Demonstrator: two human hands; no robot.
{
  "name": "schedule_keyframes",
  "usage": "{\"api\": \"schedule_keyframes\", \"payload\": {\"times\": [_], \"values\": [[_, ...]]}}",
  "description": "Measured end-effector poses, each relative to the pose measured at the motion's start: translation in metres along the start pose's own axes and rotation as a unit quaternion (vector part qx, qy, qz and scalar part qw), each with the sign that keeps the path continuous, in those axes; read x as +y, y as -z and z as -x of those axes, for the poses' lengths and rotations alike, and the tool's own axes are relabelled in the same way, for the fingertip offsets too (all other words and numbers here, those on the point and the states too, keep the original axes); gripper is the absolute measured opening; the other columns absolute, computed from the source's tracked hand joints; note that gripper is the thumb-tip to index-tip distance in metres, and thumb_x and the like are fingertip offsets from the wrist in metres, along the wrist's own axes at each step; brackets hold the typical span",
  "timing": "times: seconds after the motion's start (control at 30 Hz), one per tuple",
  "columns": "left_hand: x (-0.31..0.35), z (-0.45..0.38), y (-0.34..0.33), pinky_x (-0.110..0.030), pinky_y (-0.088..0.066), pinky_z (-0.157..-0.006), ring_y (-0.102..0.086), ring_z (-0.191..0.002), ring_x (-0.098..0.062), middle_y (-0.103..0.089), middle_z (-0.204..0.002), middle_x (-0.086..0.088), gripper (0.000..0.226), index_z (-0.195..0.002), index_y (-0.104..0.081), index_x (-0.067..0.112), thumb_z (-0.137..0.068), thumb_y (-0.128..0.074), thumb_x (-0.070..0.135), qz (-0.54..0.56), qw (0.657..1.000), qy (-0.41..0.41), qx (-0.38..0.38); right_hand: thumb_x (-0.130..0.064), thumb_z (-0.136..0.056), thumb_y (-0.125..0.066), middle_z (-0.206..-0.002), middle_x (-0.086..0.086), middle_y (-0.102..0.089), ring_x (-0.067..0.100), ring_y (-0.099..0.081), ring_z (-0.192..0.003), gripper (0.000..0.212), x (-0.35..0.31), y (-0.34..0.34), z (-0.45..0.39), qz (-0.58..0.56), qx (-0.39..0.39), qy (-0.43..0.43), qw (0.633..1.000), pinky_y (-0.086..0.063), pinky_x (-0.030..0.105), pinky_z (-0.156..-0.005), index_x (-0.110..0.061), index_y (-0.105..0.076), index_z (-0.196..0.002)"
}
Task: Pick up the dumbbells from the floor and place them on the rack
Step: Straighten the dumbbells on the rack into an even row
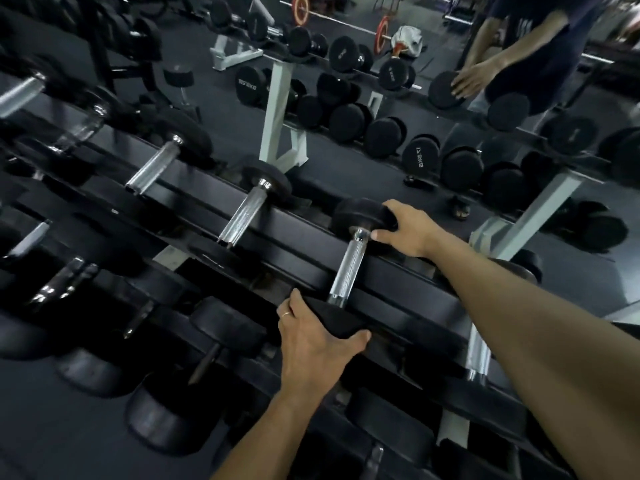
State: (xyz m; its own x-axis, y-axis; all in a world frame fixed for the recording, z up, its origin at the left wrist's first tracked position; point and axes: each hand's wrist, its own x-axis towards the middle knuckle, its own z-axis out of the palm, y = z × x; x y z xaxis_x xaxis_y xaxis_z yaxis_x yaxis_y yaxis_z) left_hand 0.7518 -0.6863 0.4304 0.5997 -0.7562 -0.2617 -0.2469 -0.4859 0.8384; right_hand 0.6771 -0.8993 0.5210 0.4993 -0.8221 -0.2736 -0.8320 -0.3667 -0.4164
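Nearest the camera, the left hand (313, 336) wraps over the near head of a dumbbell (347, 264), thumb curled along its edge and fingers hooked over the far side, a thin ring on one finger. The dumbbell lies across the black rails of the rack (398, 308), on its top tier: two round, matte black rubber heads joined by a straight chrome handle with fine knurling and smooth collars. The right hand (405, 228) grips the far head, fingers over its top and thumb beside the collar; much of that head is hidden beneath the palm. To the left on the same tier three more dumbbells show bright knurled handles, growing blurrier toward the frame edge. Lower tiers hold further dark heads whose number cannot be counted in the shadow, and another chrome handle peeks out under the right forearm. Beyond the rack a mirror (346, 109) repeats the rows of black discs, some bearing reversed weight markings, with pale rack uprights between them. In it the person's reflection (526, 46) is cut off at the top edge, and a barbell with two red plates (341, 24) lies on the dark floor.
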Motion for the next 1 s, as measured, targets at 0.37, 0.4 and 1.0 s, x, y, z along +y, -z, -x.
{"api": "schedule_keyframes", "payload": {"times": [0.37,0.4,1.0], "values": [[-0.002,-0.001,0.000,-0.035,-0.034,-0.113,-0.025,-0.139,-0.019,-0.012,-0.148,0.007,0.126,-0.150,-0.008,0.021,-0.055,-0.086,0.053,-0.005,0.999,-0.052,-0.005,-0.029,-0.094,-0.064,-0.101,0.001,-0.058,0.019,-0.052,-0.092,0.040,0.022,-0.014,0.014,-0.071,0.052,0.012,0.996,-0.038,0.029,-0.082,-0.017,-0.048,-0.128],[-0.003,-0.002,0.001,-0.036,-0.035,-0.113,-0.025,-0.139,-0.019,-0.012,-0.148,0.008,0.127,-0.150,-0.008,0.022,-0.055,-0.086,0.054,-0.005,0.999,-0.048,-0.008,-0.029,-0.094,-0.063,-0.099,0.000,-0.057,0.019,-0.052,-0.091,0.040,0.020,-0.014,0.014,-0.070,0.052,0.009,0.996,-0.039,0.029,-0.082,-0.017,-0.048,-0.129],[0.024,0.020,0.006,-0.047,-0.006,-0.123,0.004,-0.150,-0.032,-0.006,-0.160,-0.022,0.108,-0.152,-0.005,0.001,-0.081,-0.067,0.054,-0.135,0.987,-0.087,0.007,-0.031,-0.094,-0.061,-0.155,0.011,-0.034,0.029,-0.034,-0.142,0.069,0.029,0.000,0.084,0.079,0.078,0.022,0.994,-0.027,0.040,-0.115,-0.013,-0.028,-0.152]]}}
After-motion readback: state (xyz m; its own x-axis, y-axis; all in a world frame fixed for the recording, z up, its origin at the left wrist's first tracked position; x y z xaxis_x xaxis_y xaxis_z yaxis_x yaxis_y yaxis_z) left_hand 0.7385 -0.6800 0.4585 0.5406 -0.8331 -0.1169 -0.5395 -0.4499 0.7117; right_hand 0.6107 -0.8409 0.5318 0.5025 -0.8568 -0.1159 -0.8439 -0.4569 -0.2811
